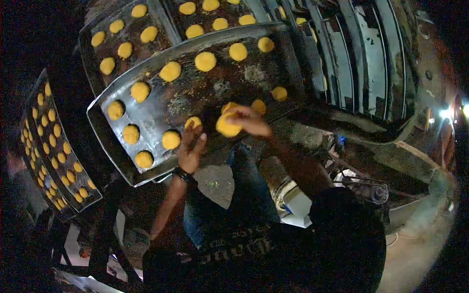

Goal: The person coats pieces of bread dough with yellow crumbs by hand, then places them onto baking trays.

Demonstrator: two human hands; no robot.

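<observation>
The right hand (246, 121) grips a yellow dough ball (227, 127), fingers curled round it, just above the near edge of a metal tray (161, 105). The left hand (191, 149), a dark wristband (182, 174) on its wrist, rises just beside it with fingers loose and unclenched, their tips at another ball (193, 122) on the tray. Similar balls (170, 71) sit spaced in rows across it. A second tray (133, 30) lies behind, a long tray (74, 139) to the left
</observation>
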